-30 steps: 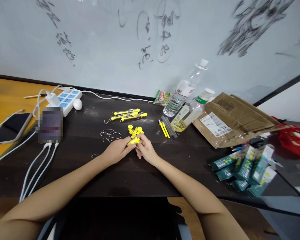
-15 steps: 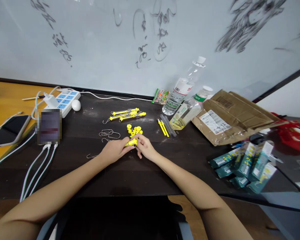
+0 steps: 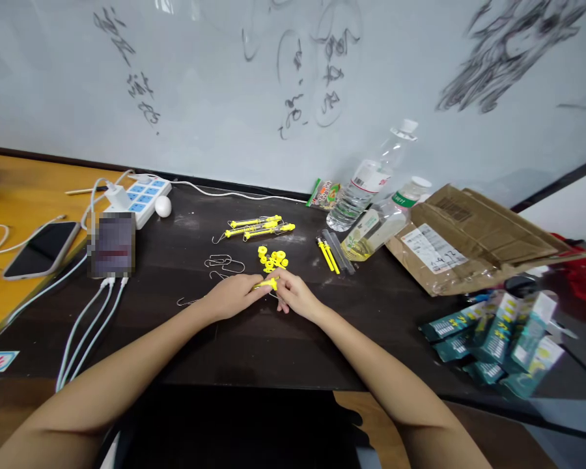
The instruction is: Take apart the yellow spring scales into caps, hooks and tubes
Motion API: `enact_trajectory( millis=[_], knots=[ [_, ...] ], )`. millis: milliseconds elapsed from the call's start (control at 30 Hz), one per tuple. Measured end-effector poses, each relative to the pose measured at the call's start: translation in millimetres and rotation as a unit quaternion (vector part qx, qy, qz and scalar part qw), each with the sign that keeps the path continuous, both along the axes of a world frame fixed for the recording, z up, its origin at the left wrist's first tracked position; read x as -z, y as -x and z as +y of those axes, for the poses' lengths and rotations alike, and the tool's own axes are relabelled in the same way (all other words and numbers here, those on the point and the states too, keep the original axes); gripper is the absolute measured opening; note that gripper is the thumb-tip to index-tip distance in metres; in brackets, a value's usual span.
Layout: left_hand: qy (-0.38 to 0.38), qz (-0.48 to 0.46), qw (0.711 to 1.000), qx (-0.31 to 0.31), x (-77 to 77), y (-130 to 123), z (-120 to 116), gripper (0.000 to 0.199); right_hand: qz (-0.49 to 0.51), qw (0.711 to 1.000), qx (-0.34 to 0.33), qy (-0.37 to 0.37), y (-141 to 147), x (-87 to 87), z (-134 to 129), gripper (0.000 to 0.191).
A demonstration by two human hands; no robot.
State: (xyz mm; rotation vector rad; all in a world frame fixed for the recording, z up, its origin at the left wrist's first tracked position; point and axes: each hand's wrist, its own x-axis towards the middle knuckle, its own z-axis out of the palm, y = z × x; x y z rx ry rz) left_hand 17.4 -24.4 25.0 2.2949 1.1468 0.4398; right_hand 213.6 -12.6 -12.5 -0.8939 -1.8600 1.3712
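Observation:
A yellow spring scale is held between my two hands over the dark desk. My left hand is closed around its body. At its yellow end, the fingers of my right hand are pinched, with a bit of thin metal wire showing beneath them. Just beyond my hands lies a heap of small yellow caps. Loose metal hooks rest beside my left hand. Farther back lie several spring scales with hooks on their ends.
Yellow rods and clear tubes lie to the right, near two plastic bottles. Beyond are a cardboard package and green boxes. A power strip, cables and a phone occupy the left.
The view has shifted slightly, so everything sits a little farther right. The spring scale in my hands has turned, showing less of its yellow body. Both hands keep hold of it.

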Motion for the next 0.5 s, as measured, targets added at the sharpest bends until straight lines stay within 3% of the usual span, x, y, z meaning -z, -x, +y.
enact_trajectory(
  millis=[200,367,500],
  knots=[
    [-0.049,0.057,0.997,0.0,7.7,2,4,0.051,-0.083,0.99,0.022,-0.107,0,-2.4,-4,0.013],
    [-0.07,0.066,0.995,-0.003,12.7,3,6,0.048,-0.031,0.999,0.013,0.008,2,7.7,-3,0.016],
    [-0.082,0.092,0.992,-0.02,14.8,2,6,0.047,0.001,0.999,0.012,0.052,4,13.2,-1,0.019]
  ],
)
